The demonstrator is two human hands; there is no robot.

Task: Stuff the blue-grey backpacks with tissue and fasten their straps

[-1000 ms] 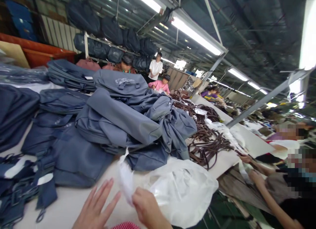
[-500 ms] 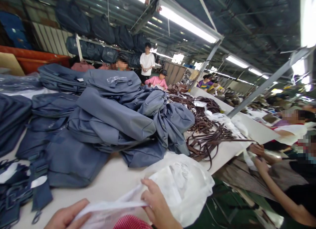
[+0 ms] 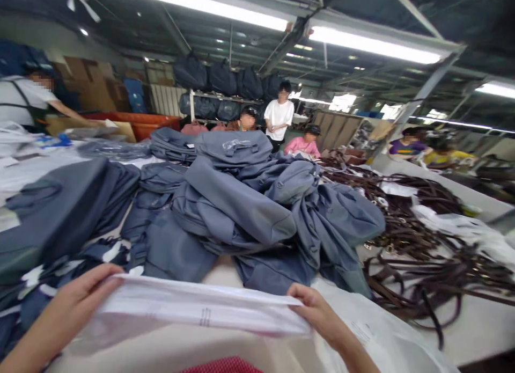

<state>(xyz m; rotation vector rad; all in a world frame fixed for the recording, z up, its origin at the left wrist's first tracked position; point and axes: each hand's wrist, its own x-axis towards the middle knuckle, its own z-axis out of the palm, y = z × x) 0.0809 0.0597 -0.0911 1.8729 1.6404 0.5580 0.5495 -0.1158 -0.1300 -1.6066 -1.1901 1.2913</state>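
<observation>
A clear plastic bag (image 3: 193,311) with small printed marks is stretched flat between both my hands, just above the white table (image 3: 475,330). My left hand (image 3: 74,300) pinches its left end. My right hand (image 3: 317,314) pinches its right end. More white plastic bags (image 3: 386,341) lie under my right wrist. Right behind the stretched bag sits a heap of grey-blue fabric bags (image 3: 249,212), several piled loosely.
Dark navy bags (image 3: 60,212) and straps lie at the left. A tangle of brown straps (image 3: 426,255) covers the table's right side. Several people stand or sit beyond the heap and along the right. One person (image 3: 24,99) works at the far left. Dark bags fill a rear shelf (image 3: 225,83).
My hands have pulled the plastic bag out wide and flat; a second ago my left hand was open and only the right held it. The view swung left.
</observation>
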